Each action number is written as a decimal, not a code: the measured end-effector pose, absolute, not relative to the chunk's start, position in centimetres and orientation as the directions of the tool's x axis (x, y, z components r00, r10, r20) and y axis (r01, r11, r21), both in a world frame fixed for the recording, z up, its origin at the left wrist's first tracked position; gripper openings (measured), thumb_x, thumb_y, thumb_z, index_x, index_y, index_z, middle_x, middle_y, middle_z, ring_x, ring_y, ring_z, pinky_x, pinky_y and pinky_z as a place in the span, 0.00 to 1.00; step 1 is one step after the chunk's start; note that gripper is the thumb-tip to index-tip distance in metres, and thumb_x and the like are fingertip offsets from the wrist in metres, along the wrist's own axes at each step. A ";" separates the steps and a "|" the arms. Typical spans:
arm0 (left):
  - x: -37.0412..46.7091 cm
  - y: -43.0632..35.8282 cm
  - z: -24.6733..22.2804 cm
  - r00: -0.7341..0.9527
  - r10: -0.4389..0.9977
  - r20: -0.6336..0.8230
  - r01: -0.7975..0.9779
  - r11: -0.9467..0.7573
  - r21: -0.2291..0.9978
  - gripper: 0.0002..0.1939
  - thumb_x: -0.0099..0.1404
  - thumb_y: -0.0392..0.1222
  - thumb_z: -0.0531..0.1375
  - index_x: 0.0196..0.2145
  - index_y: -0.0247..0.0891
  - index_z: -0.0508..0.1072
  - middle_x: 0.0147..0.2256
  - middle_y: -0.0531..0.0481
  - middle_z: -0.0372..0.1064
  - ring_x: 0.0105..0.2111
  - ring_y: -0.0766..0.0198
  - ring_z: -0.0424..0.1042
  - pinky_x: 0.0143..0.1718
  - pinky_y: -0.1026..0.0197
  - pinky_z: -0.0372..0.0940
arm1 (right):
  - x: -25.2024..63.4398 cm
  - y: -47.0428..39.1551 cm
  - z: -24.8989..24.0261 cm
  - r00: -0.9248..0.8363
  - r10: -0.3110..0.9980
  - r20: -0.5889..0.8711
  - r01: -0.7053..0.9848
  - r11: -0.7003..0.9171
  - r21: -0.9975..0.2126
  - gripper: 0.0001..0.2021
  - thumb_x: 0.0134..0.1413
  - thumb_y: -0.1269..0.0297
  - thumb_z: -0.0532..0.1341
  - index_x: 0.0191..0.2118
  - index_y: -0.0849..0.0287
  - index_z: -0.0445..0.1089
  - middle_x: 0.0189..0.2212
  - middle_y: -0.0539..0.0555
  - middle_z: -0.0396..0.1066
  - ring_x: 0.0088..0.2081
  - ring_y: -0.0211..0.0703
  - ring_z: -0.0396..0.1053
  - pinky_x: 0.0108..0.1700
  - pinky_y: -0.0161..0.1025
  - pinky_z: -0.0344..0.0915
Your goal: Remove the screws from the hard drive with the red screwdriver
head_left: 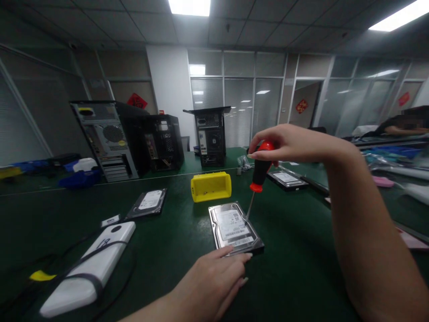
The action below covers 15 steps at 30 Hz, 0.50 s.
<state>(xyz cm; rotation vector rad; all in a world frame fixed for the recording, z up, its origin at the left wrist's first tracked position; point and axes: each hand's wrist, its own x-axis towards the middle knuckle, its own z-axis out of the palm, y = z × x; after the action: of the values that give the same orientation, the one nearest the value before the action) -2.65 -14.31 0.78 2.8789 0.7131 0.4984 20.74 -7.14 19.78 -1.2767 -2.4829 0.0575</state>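
A silver hard drive (231,226) lies label side up on the green table in front of me. My left hand (217,275) rests at its near edge, fingers stretched out and touching the drive. Above it, my right hand (271,143) grips a screwdriver (259,174) with a red and black handle, fingers wrapped over the top. The screwdriver leans slightly, its tip touching the right side of the drive's top face. Just beyond the drive is a yellow bin (212,188) with a few tiny bits inside that look like screws.
Other hard drives lie at left (149,202) and right (288,179). A white power bank-like block (90,268) with black cables is at near left. Computer cases (211,138) stand at the back. Far right, another person's arm (407,127) shows.
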 end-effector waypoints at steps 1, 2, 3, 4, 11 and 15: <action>-2.6 -14.4 0.8 0.832 0.479 0.280 0.437 -0.876 0.203 0.10 0.67 0.33 0.49 0.46 0.35 0.64 0.51 0.46 0.67 0.51 0.65 0.66 0.60 0.60 0.52 | 20.7 -7.2 19.8 -0.535 0.796 0.282 0.780 0.594 -0.197 0.19 0.49 0.49 0.58 0.41 0.59 0.71 0.30 0.53 0.72 0.29 0.41 0.69 0.27 0.36 0.61; -2.6 -14.4 0.8 0.831 0.483 0.277 0.442 -0.875 0.199 0.11 0.67 0.32 0.49 0.46 0.35 0.64 0.51 0.46 0.66 0.51 0.65 0.66 0.60 0.61 0.52 | 20.7 -7.2 19.8 -0.538 0.795 0.279 0.778 0.596 -0.198 0.19 0.49 0.50 0.58 0.41 0.59 0.71 0.30 0.53 0.72 0.29 0.41 0.69 0.27 0.36 0.61; -2.6 -14.4 0.8 0.830 0.486 0.273 0.446 -0.873 0.197 0.11 0.67 0.32 0.48 0.47 0.36 0.64 0.52 0.47 0.66 0.51 0.65 0.66 0.60 0.61 0.52 | 20.7 -7.2 19.7 -0.543 0.793 0.277 0.776 0.600 -0.197 0.19 0.49 0.49 0.58 0.41 0.59 0.71 0.30 0.53 0.72 0.29 0.41 0.69 0.27 0.36 0.62; -2.5 -14.4 0.8 0.828 0.490 0.274 0.450 -0.871 0.196 0.11 0.68 0.32 0.48 0.47 0.36 0.63 0.52 0.47 0.66 0.51 0.65 0.66 0.60 0.61 0.52 | 20.7 -7.2 19.7 -0.550 0.790 0.273 0.773 0.605 -0.193 0.20 0.49 0.49 0.57 0.41 0.59 0.71 0.30 0.53 0.72 0.29 0.41 0.69 0.27 0.36 0.62; -2.3 -14.0 1.1 0.771 0.582 0.256 0.525 -0.810 0.261 0.10 0.68 0.34 0.48 0.45 0.37 0.64 0.53 0.48 0.64 0.54 0.62 0.63 0.61 0.56 0.52 | 20.5 -7.0 19.6 -0.573 0.785 0.233 0.771 0.614 -0.171 0.21 0.51 0.47 0.56 0.40 0.59 0.71 0.30 0.54 0.72 0.29 0.40 0.68 0.27 0.36 0.60; -2.4 -13.9 1.3 0.736 0.629 0.249 0.546 -0.770 0.329 0.10 0.69 0.34 0.47 0.45 0.39 0.65 0.53 0.49 0.64 0.55 0.62 0.61 0.61 0.55 0.49 | 20.4 -6.8 19.5 -0.575 0.789 0.217 0.772 0.611 -0.177 0.21 0.50 0.47 0.56 0.40 0.59 0.71 0.29 0.54 0.72 0.28 0.40 0.69 0.27 0.36 0.60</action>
<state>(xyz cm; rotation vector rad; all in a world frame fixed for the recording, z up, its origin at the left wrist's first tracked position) -2.41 -13.86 1.33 2.7045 0.9300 0.5128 20.44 -6.76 19.51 -1.2728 -2.5648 0.0910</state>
